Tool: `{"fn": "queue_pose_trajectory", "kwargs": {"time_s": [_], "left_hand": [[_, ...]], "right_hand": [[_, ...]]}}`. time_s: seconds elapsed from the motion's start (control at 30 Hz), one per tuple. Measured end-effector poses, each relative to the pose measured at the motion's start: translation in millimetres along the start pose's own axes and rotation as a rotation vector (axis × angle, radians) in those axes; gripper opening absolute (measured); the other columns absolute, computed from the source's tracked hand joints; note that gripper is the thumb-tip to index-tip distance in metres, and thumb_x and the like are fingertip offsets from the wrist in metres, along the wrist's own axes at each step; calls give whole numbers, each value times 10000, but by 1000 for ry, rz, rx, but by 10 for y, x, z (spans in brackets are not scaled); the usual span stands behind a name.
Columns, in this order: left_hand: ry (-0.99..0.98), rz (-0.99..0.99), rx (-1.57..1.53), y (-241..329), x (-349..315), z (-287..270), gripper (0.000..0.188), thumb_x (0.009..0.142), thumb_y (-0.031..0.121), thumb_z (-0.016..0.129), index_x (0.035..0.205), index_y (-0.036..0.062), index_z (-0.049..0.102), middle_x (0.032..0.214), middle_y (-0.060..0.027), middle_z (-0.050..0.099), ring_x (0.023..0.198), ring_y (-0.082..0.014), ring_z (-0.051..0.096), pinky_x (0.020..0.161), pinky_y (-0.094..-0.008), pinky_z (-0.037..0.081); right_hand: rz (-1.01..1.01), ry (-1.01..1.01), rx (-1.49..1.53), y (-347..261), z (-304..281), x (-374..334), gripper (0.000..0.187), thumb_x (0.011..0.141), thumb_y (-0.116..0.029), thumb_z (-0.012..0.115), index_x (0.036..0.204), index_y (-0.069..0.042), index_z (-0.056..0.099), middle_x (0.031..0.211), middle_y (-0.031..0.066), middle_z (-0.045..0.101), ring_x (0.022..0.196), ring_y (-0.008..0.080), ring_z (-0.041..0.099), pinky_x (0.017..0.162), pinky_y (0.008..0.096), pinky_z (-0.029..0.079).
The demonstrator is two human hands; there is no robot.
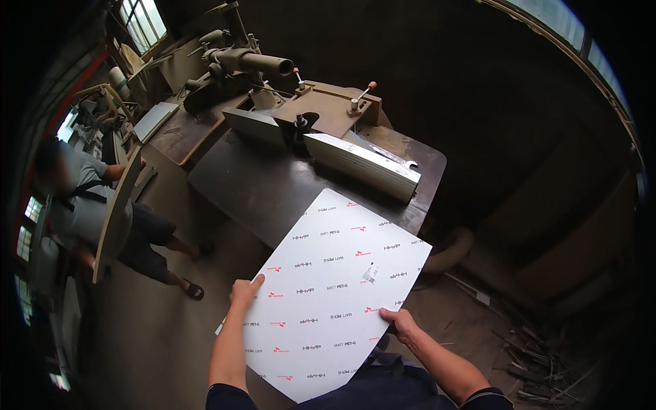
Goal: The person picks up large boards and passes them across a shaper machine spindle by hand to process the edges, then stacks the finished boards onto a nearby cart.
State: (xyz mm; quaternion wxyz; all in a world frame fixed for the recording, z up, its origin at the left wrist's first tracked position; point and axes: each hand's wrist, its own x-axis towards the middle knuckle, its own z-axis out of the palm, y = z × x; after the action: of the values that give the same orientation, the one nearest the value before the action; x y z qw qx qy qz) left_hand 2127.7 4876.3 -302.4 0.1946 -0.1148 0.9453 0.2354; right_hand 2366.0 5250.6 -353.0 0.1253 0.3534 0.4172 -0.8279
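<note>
Held flat white sheet point(335, 287), printed with small red and black marks, one sticker; left hand point(244, 290) gripped left edge, right hand point(400, 322) gripped right edge, above machine table point(273, 188).

We stand in a woodworking workshop: a heavy steel machine table point(273, 188) with angled fences, wood offcuts point(540, 362) on the dusty floor, curved wooden parts point(116, 212) nearby.

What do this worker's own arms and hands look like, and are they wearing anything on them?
Both forearms are bare, and the left hand and right hand wear no gloves. Short dark navy sleeves end near the elbows. No watch, ring or bracelet shows.
</note>
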Motion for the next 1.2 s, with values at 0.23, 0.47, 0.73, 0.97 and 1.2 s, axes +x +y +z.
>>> {"fn": "queue_pose_trajectory", "kwargs": {"time_s": [0.23, 0.47, 0.73, 0.97, 1.2], "left_hand": [[-68, -48, -97, 448, 447, -103, 684, 714, 675, 617, 571, 6, 595, 564, -83, 572, 568, -224, 553, 640, -373, 435], [-25, -48, -93, 439, 828, -69, 678, 722, 668, 615, 558, 11, 578, 544, -70, 551, 548, -223, 530, 651, -379, 430], [356, 117, 213, 1033, 761, -107, 581, 765, 543, 642, 1027, 25, 624, 1050, -144, 608, 952, -299, 560, 867, -424, 412], [174, 596, 395, 2709, 948, 936, 804, 869, 529, 451, 1404, -43, 268, 1527, -160, 111, 1424, -266, 51, 1147, -403, 44], [264, 628, 457, 3167, 1409, 1049, 808, 861, 514, 436, 1408, -49, 241, 1519, -171, 127, 1422, -275, 58, 1150, -376, 50]], "right_hand": [[-464, 298, -988, -1108, -4, 61, 265, 835, -180, 610, 669, 26, 622, 592, 116, 633, 508, 148, 604, 498, 282, 467], [-1133, 136, -1493, -1845, 268, 795, 511, 740, -186, 641, 1203, -8, 522, 1304, 186, 485, 1209, 336, 460, 992, 399, 384], [-1009, 138, -1630, -2034, 360, 1039, 728, 753, -329, 612, 1331, 43, 372, 1420, 223, 328, 1325, 379, 300, 1092, 462, 246], [-972, 77, -1590, -2178, 432, 1208, 783, 749, -362, 613, 1331, 82, 334, 1408, 247, 321, 1330, 389, 281, 1101, 471, 221], [-898, 54, -1581, -2158, 469, 1324, 805, 761, -390, 596, 1346, 87, 318, 1437, 243, 278, 1353, 381, 236, 1114, 466, 182]]}}
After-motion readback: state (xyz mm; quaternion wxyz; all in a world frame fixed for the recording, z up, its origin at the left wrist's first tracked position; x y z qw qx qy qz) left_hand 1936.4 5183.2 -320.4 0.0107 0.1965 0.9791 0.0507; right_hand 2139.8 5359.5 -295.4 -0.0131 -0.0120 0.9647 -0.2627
